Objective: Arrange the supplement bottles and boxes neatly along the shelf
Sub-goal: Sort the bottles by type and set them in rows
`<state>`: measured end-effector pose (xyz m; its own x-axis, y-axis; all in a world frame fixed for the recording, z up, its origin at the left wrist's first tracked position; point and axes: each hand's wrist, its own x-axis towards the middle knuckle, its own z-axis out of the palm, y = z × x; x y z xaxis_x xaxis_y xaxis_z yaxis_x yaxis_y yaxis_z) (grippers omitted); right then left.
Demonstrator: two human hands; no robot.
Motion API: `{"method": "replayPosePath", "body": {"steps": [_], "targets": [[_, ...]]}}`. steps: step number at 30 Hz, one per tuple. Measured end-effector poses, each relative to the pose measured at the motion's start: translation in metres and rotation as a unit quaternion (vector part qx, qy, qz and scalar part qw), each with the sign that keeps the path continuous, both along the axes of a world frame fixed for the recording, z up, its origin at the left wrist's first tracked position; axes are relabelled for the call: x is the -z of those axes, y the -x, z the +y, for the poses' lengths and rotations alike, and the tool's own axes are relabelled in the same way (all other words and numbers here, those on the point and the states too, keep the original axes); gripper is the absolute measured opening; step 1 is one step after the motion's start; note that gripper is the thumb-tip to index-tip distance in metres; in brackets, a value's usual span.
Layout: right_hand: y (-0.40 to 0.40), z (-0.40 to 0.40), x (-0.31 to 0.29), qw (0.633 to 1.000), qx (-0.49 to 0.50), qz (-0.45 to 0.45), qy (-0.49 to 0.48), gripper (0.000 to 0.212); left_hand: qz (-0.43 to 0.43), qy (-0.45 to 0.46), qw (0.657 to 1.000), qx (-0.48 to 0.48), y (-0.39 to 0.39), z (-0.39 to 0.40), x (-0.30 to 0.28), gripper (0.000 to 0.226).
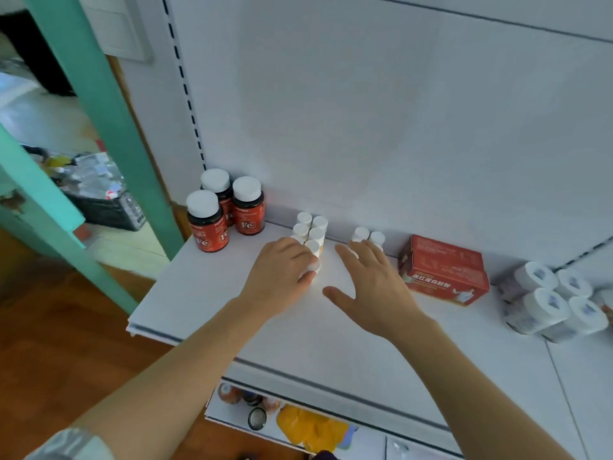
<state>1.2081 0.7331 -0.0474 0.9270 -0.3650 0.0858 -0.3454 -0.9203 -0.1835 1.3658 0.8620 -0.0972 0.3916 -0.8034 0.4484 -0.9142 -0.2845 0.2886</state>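
Observation:
On the white shelf (205, 303), three dark bottles with red Fe labels (207, 220) stand at the back left. Several slim white-capped tubes (311, 227) are clustered in the middle. My left hand (282, 277) curls around the front tube (313, 267) of that cluster. Two more white-capped tubes (368, 235) stand to the right, partly hidden by my right hand (371, 287), whose spread fingers reach them. A red box (444, 270) lies further right.
A group of white bottles with pale labels (547, 300) sits at the shelf's right end. A lower shelf (232, 419) holds small bottles and a yellow pack. A teal frame (109, 127) stands left of the shelf, over a wooden floor.

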Motion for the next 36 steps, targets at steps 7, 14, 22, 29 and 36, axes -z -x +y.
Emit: {"method": "replayPosePath", "body": {"steps": [7, 14, 22, 29, 36], "targets": [[0.009, 0.014, 0.004, 0.999, 0.050, 0.015, 0.006, 0.076, -0.021, 0.024, 0.999, 0.024, -0.008, 0.005, 0.008, 0.013], [-0.002, 0.017, -0.002, 0.997, 0.048, 0.036, 0.048, 0.072, -0.016, 0.005, 1.000, 0.025, -0.013, 0.007, 0.006, 0.012], [-0.005, 0.017, -0.003, 0.995, 0.059, 0.052, 0.064, 0.074, -0.003, -0.018, 1.000, 0.015, -0.012, 0.006, 0.000, 0.019], [0.013, 0.022, -0.005, 0.992, 0.098, 0.049, 0.058, 0.074, -0.015, 0.009, 1.000, 0.016, 0.004, -0.004, -0.017, 0.034], [0.080, 0.019, -0.011, 0.977, 0.202, 0.045, 0.058, 0.076, -0.001, 0.007, 0.995, 0.103, 0.069, -0.046, -0.037, 0.042]]}}
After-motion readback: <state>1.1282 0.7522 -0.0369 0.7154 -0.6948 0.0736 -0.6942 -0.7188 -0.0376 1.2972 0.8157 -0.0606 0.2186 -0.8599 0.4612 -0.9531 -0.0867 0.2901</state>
